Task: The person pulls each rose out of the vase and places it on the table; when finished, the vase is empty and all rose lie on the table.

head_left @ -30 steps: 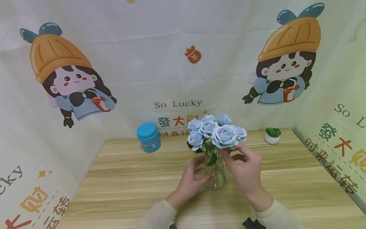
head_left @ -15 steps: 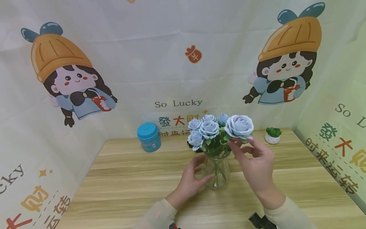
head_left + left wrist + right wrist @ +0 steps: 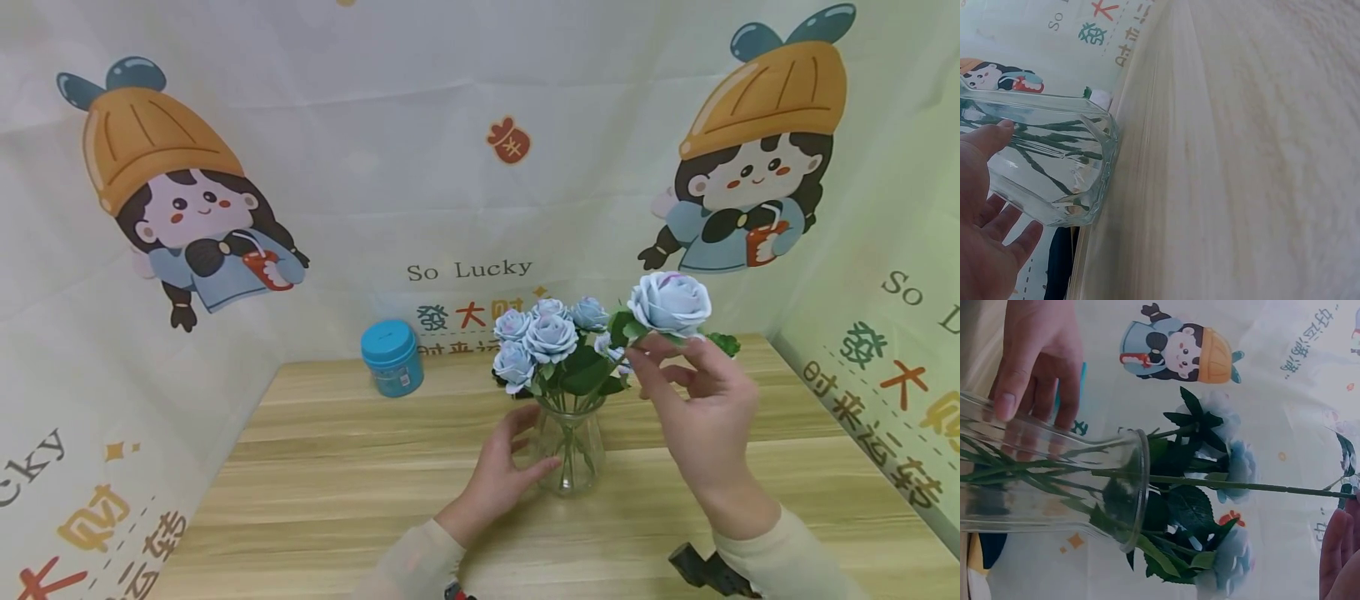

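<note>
A clear glass vase [image 3: 567,457] stands upright on the wooden table, holding several light blue roses [image 3: 551,337] with green leaves. My left hand [image 3: 501,475] grips the vase from its left side, thumb in front and fingers behind. Up and to the right of the vase mouth, my right hand [image 3: 705,425] pinches one large blue rose [image 3: 670,302] just under its bloom. In the right wrist view that rose's long green stem [image 3: 1241,485] runs back through the vase mouth, its lower end inside the neck. Other green stems [image 3: 1054,140] cross inside the glass in the left wrist view.
A blue lidded jar [image 3: 392,358] stands at the back left of the table [image 3: 322,483]. A small potted succulent [image 3: 724,343] at the back right is mostly behind my right hand. A dark object [image 3: 501,379] sits behind the vase. Printed cloth [image 3: 360,183] hangs around the table.
My right hand has moved up and to the right with the large rose, drawing its stem partway up out of the vase. The left hand has stayed on the vase.
</note>
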`<state>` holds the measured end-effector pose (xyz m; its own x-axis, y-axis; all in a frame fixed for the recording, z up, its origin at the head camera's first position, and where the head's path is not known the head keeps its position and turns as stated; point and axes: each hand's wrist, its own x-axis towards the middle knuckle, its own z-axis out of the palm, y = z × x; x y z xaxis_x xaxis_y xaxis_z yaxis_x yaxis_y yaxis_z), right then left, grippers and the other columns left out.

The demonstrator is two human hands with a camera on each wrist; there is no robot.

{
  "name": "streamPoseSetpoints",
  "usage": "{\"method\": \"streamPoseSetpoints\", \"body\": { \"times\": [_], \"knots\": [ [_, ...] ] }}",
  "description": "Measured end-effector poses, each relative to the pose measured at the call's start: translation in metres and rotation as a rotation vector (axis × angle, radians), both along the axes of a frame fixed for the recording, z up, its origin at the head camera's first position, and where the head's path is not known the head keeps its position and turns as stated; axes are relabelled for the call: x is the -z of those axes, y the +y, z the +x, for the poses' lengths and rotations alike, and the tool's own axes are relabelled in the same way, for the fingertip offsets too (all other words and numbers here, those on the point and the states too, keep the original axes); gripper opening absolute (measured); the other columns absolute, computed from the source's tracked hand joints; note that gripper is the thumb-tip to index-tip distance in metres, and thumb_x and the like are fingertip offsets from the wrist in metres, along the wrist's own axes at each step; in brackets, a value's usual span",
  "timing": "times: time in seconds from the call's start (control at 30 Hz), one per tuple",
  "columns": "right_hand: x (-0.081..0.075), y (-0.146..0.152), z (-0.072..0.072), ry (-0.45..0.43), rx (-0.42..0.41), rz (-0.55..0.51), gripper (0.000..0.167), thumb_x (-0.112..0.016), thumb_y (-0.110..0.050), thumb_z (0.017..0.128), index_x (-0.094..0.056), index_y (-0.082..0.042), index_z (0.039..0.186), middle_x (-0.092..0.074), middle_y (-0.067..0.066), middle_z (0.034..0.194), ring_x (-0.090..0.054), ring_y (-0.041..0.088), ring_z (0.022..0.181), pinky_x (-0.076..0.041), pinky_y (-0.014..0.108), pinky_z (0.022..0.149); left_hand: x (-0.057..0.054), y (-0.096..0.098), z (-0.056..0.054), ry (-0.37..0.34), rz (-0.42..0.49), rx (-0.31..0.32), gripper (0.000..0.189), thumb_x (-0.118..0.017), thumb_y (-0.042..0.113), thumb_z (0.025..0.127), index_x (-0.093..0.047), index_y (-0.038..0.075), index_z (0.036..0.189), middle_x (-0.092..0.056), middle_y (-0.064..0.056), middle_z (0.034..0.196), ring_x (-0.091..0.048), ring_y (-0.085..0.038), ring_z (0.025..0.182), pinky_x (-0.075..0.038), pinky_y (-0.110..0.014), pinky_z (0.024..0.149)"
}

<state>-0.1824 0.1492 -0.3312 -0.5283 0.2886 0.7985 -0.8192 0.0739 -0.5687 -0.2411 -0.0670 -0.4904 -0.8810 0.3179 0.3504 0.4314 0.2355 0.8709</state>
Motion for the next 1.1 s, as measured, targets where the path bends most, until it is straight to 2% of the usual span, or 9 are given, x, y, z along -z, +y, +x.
{"method": "streamPoseSetpoints", "body": {
  "times": [0.17, 0.3, 0.5, 0.73, 1.0, 1.1],
  "knots": [
    [-0.007, 0.006, -0.001, 0.044, -0.069, -0.075, 0.012, -0.071, 0.023, 0.080, -0.065, 0.022, 0.089, -0.077, 0.004, 0.090, -0.070, 0.010, 0.073, -0.055, 0.016, 0.055, 0.000, 0.000, 0.001, -0.002, -0.003, 0.001, 0.073, -0.084, 0.018, 0.087, -0.046, 0.001, 0.148, -0.054, -0.017, 0.150, -0.054, -0.033, 0.138, -0.049, -0.050, 0.112],
    [-0.012, 0.009, -0.002, 0.055, -0.067, -0.097, 0.012, -0.072, 0.023, 0.079, -0.064, 0.023, 0.088, -0.077, 0.006, 0.089, -0.068, 0.011, 0.068, -0.055, 0.017, 0.054, 0.000, 0.000, 0.001, -0.005, -0.003, 0.002, 0.073, -0.083, 0.018, 0.087, -0.046, 0.001, 0.148, -0.054, -0.017, 0.150, -0.054, -0.033, 0.139, -0.049, -0.050, 0.112],
    [-0.018, 0.013, -0.007, 0.023, -0.054, -0.082, 0.012, -0.073, 0.019, 0.082, -0.065, 0.022, 0.092, -0.077, 0.005, 0.090, -0.065, 0.011, 0.064, -0.053, 0.017, 0.053, -0.002, 0.000, 0.002, -0.014, -0.007, -0.003, 0.073, -0.083, 0.017, 0.087, -0.045, 0.002, 0.148, -0.053, -0.017, 0.151, -0.054, -0.033, 0.139, -0.049, -0.049, 0.112],
    [-0.023, 0.020, -0.016, 0.002, -0.077, -0.135, 0.013, -0.075, 0.013, 0.085, -0.067, 0.020, 0.092, -0.076, 0.007, 0.088, -0.063, 0.012, 0.061, -0.051, 0.019, 0.050, 0.001, 0.001, 0.000, -0.011, 0.003, 0.000, 0.073, -0.083, 0.014, 0.087, -0.046, 0.001, 0.148, -0.054, -0.018, 0.150, -0.054, -0.034, 0.139, -0.049, -0.049, 0.112],
    [-0.033, 0.030, -0.023, -0.066, -0.046, -0.157, 0.011, -0.073, 0.010, 0.088, -0.070, 0.014, 0.097, -0.076, 0.006, 0.088, -0.059, 0.014, 0.056, -0.050, 0.019, 0.048, 0.004, 0.000, -0.001, 0.006, 0.008, 0.000, 0.073, -0.084, 0.017, 0.087, -0.046, 0.001, 0.147, -0.054, -0.017, 0.150, -0.054, -0.034, 0.138, -0.050, -0.049, 0.112],
    [-0.037, 0.033, -0.026, -0.078, -0.077, -0.196, 0.010, -0.074, 0.010, 0.088, -0.071, 0.012, 0.097, -0.075, 0.006, 0.086, -0.057, 0.015, 0.055, -0.049, 0.019, 0.048, 0.004, 0.000, -0.001, 0.006, 0.010, 0.001, 0.073, -0.084, 0.018, 0.087, -0.046, 0.002, 0.148, -0.054, -0.016, 0.150, -0.054, -0.034, 0.138, -0.050, -0.049, 0.112]
  ]
}}
